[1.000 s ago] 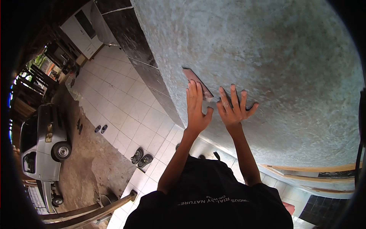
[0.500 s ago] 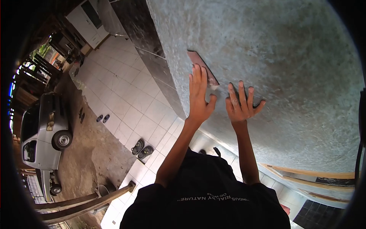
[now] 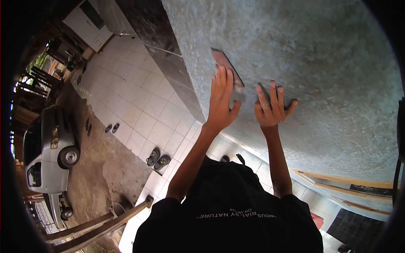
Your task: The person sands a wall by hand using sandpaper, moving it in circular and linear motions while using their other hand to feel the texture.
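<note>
My left hand (image 3: pixel 221 99) presses a reddish-brown strip of sandpaper (image 3: pixel 226 66) flat against the grey plastered wall (image 3: pixel 303 55). Its long fingers lie close together over the strip's lower left part, with the thumb held apart. A pale dusty smear shows on the wall at the strip's lower end. To the right, my right hand (image 3: pixel 272 107) rests its spread fingertips on the same wall and holds nothing. Whitish dust coats some of its fingers.
Dark tiles (image 3: pixel 164 55) border the wall's left edge. Below lies a white tiled floor (image 3: pixel 135 92) with sandals (image 3: pixel 158 159) on it. A silver vehicle (image 3: pixel 50 147) and wooden beams (image 3: pixel 101 225) are at the left. A wooden frame (image 3: pixel 346 181) sits low on the right.
My left hand and the sandpaper have slid slightly up the wall together. My right hand has shifted a little up and to the right, still fingers spread.
</note>
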